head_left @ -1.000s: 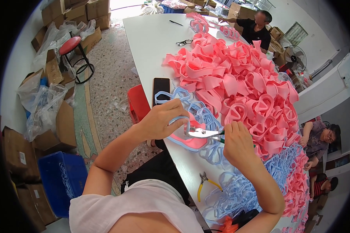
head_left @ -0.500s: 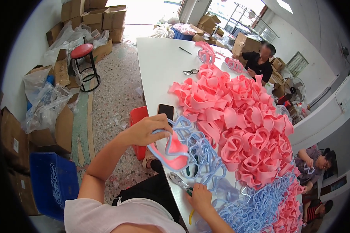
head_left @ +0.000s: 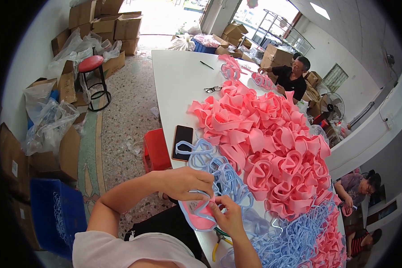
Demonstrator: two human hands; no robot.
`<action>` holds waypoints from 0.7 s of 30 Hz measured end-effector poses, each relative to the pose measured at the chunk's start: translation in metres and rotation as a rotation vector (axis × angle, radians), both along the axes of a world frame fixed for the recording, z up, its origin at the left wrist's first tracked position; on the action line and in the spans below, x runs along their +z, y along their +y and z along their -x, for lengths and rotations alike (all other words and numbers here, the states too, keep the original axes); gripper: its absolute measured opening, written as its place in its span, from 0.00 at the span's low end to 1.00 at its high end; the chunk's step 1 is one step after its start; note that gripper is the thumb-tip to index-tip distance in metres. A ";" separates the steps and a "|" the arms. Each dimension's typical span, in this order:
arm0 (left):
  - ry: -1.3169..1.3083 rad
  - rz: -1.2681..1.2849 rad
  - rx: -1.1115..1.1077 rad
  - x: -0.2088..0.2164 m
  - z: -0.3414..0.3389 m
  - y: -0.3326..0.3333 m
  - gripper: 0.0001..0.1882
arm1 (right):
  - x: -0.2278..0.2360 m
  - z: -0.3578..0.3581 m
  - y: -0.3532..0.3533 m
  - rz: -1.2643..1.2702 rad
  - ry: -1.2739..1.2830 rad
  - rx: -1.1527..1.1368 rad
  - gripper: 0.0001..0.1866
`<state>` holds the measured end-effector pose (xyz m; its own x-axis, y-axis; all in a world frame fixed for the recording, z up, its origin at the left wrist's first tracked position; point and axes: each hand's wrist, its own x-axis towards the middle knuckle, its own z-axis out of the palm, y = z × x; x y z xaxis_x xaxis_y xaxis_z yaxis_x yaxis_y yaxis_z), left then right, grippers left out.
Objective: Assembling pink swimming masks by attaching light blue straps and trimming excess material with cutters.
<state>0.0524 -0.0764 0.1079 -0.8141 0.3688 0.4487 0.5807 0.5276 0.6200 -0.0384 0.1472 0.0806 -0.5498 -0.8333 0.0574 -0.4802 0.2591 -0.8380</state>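
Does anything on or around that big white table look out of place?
Two things: a pale-blue loop overlaps the smartphone near the white table's edge, seemingly straying from the tangled blue loops beside it; and crumpled clear plastic bags sprawl over open cardboard boxes on the left, looking untidy.

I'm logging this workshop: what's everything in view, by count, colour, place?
Table: one, white, centre
Piece: one, pink with blue edging, lower centre
Strips: many, pink, heaped mid-table
Frames: many, light blue, beside strips
Phone: one, black, table's left edge
Glasses: one pair, dark, beyond phone
Pen: one, dark, far end
Pliers: count unclear, yellow handles, near edge
Stool: one, red and black, left floor
Red item: one, red, beside table
Tub: one, blue, lower left
Boxes: many, brown, left and far end
Bags: several, clear, left
Fan: one, dark, right
People: at least three, mixed clothes, right
Left hand: one, bare, on piece
Right hand: one, bare, on piece
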 end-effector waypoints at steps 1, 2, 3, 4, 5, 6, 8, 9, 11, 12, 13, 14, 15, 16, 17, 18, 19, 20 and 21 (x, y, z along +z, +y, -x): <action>0.002 0.001 -0.002 0.000 0.002 -0.001 0.10 | -0.003 0.002 0.002 0.026 -0.037 0.010 0.10; -0.013 -0.043 -0.028 0.000 0.004 -0.001 0.10 | -0.007 0.003 0.005 0.052 -0.076 0.017 0.09; -0.029 -0.087 -0.055 -0.001 0.006 -0.001 0.11 | -0.011 0.003 0.008 0.052 -0.075 0.012 0.09; -0.030 -0.087 -0.060 -0.002 0.007 -0.001 0.11 | -0.016 0.001 0.011 0.193 -0.469 0.035 0.10; -0.050 -0.164 -0.097 -0.002 0.008 -0.002 0.11 | -0.018 0.000 0.013 0.337 -0.863 0.062 0.10; -0.072 -0.242 -0.134 -0.002 0.009 -0.003 0.12 | -0.017 -0.003 0.016 0.339 -0.862 0.060 0.10; 0.005 -0.255 -0.158 -0.004 0.016 0.000 0.15 | -0.010 -0.012 0.026 0.518 -1.239 0.178 0.14; 0.081 -0.269 -0.179 -0.006 0.020 0.002 0.18 | -0.012 -0.012 0.028 0.518 -1.239 0.172 0.14; 0.089 -0.436 -0.022 -0.015 0.027 0.009 0.21 | -0.022 -0.011 0.033 0.657 -1.023 0.039 0.25; 0.095 -0.595 0.142 -0.021 0.030 0.014 0.25 | -0.025 -0.006 0.029 0.713 -0.951 -0.025 0.28; 0.051 -0.609 0.128 -0.034 0.039 0.017 0.25 | -0.017 0.000 0.020 0.794 -0.937 -0.126 0.28; -0.148 -0.756 0.155 -0.045 0.037 0.022 0.28 | -0.007 -0.001 0.012 0.874 -0.899 -0.210 0.29; -0.354 -0.895 0.182 -0.054 0.034 0.029 0.30 | -0.010 0.004 0.008 0.872 -0.900 -0.239 0.29; -0.408 -0.916 0.138 -0.052 0.029 0.042 0.28 | -0.017 0.010 0.005 0.924 -0.910 -0.182 0.28; -0.418 -0.923 0.129 -0.056 0.031 0.050 0.28 | -0.025 0.015 0.005 0.975 -0.917 -0.113 0.28; -0.343 -0.903 0.189 -0.061 0.033 0.057 0.26 | -0.031 0.014 0.008 0.971 -0.916 -0.128 0.28; -0.267 -0.881 0.249 -0.065 0.034 0.062 0.25 | -0.037 0.010 0.010 0.965 -0.936 -0.091 0.28; -0.279 -0.857 0.257 -0.063 0.034 0.059 0.22 | -0.042 0.010 0.011 0.961 -0.957 -0.049 0.28; -0.285 -0.861 0.253 -0.063 0.035 0.060 0.22 | -0.047 0.010 0.014 0.958 -0.957 -0.058 0.28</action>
